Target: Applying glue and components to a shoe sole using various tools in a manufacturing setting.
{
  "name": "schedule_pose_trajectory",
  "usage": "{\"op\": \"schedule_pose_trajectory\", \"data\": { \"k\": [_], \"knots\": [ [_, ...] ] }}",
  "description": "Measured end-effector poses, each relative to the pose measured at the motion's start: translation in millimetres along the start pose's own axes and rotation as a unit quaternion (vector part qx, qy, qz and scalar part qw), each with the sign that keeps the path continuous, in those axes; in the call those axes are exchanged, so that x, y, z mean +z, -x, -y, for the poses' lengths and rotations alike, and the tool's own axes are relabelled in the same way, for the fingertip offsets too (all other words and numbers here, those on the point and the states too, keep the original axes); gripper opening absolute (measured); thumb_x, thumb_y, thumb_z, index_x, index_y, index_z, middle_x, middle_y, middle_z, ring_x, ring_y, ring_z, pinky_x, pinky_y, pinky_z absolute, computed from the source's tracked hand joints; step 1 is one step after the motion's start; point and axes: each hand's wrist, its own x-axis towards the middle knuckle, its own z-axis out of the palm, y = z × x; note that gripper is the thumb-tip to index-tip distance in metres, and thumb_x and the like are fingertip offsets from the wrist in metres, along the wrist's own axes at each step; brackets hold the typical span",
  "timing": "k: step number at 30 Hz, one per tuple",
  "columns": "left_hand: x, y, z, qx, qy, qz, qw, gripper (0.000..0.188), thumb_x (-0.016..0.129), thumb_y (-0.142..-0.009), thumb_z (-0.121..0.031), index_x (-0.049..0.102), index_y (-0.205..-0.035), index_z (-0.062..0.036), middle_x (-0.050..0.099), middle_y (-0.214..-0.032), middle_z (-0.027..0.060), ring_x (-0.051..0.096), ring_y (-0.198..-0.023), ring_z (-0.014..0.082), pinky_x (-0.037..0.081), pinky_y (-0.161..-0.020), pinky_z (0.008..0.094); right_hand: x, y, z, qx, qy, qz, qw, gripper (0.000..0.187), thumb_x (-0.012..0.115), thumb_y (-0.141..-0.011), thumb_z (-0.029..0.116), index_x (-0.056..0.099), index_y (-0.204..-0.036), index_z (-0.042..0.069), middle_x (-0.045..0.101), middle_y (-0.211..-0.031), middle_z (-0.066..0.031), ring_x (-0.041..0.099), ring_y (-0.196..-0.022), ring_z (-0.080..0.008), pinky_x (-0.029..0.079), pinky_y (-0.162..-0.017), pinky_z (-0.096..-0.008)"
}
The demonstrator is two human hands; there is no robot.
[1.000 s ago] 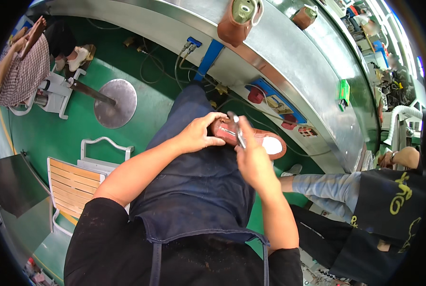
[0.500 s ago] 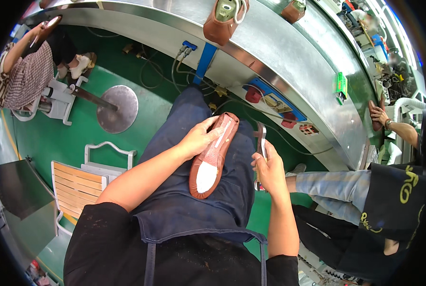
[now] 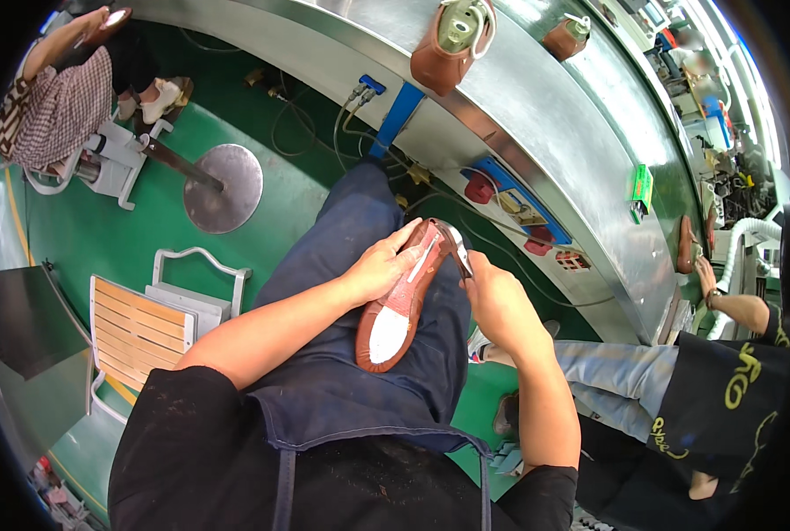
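Note:
A brown shoe upper (image 3: 401,299), pulled over a last, lies sole up across my lap, with a white patch on its forefoot and a pale strip toward the heel. My left hand (image 3: 379,273) grips it at the left side near the heel, fingers over the edge. Closed around a metal hand tool with a curved head (image 3: 455,246), my right hand (image 3: 499,301) is just right of the heel. The tool's head meets the heel's right edge; my fist hides most of its handle, and its exact kind is unclear.
A metal bench (image 3: 536,133) runs ahead, carrying a brown shoe on a green last (image 3: 444,53) near its edge and a green box (image 3: 641,193). A slatted wooden chair (image 3: 138,332) and round metal base (image 3: 223,188) stand left. Co-workers sit at both sides.
My right hand has brought the tool up and leftward, from beside the shoe onto its heel edge. The left hand keeps its grip. At right, a co-worker's hand has moved off a shoe.

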Motion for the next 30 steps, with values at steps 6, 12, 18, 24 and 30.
{"op": "schedule_pose_trajectory", "data": {
  "k": [6, 12, 18, 24, 30],
  "knots": [
    [-3.3, -0.7, 16.0, 0.023, -0.085, 0.0, 0.996, 0.069, 0.053, -0.11, -0.038, 0.029, -0.168, -0.0103, 0.057, -0.153, 0.0177, 0.055, -0.142, 0.0279, 0.039, -0.118, 0.0353, 2.6, -11.8, 14.9, -0.091, 0.253, -0.041, 0.962, 0.044, 0.056, -0.093, -0.001, 0.054, -0.136, -0.008, 0.069, -0.109, -0.0285, 0.073, -0.093, -0.0448, 0.059, -0.083, -0.0502],
    [-6.8, 5.2, 28.8, 0.052, -0.125, 0.006, 0.991, 0.071, 0.054, -0.11, -0.037, 0.028, -0.168, -0.0066, 0.048, -0.16, 0.0197, 0.049, -0.147, 0.0311, 0.037, -0.12, 0.037, 9.0, -13.3, 15.8, 0.048, 0.012, 0.069, 0.996, 0.022, 0.056, -0.103, 0.006, 0.057, -0.121, -0.006, 0.066, -0.087, -0.0189, 0.07, -0.069, -0.0313, 0.06, -0.067, -0.0442],
    [-5.8, 1.1, 28.0, 0.092, -0.128, 0.024, 0.987, 0.071, 0.055, -0.109, -0.035, 0.028, -0.167, -0.0043, 0.045, -0.16, 0.0213, 0.045, -0.149, 0.0341, 0.035, -0.123, 0.0394, 55.5, -6.7, -31.6, 0.175, -0.702, 0.156, 0.672, 0.03, 0.049, -0.112, 0.025, 0.063, -0.112, -0.001, 0.069, -0.09, -0.0117, 0.069, -0.068, -0.0222, 0.063, -0.058, -0.0375],
    [-11.3, 2.0, 26.4, 0.078, -0.139, 0.019, 0.987, 0.071, 0.055, -0.108, -0.036, 0.029, -0.167, -0.0051, 0.045, -0.158, 0.0236, 0.046, -0.148, 0.037, 0.036, -0.122, 0.0414, 25.1, -8.2, -8.3, 0.172, -0.568, 0.143, 0.792, 0.027, 0.05, -0.112, 0.022, 0.061, -0.115, -0.003, 0.07, -0.092, -0.0116, 0.072, -0.074, -0.0218, 0.063, -0.066, -0.0355],
    [-12.5, 10.1, 25.4, 0.055, -0.162, 0.002, 0.985, 0.073, 0.053, -0.108, -0.043, 0.031, -0.166, -0.006, 0.046, -0.157, 0.0235, 0.046, -0.147, 0.0378, 0.036, -0.122, 0.0416, 2.1, -6.6, 32.8, -0.038, -0.216, -0.111, 0.969, 0.044, 0.049, -0.112, 0.016, 0.048, -0.155, 0.005, 0.07, -0.101, -0.0103, 0.065, -0.08, -0.0155, 0.056, -0.07, -0.0318]
  ]
}}
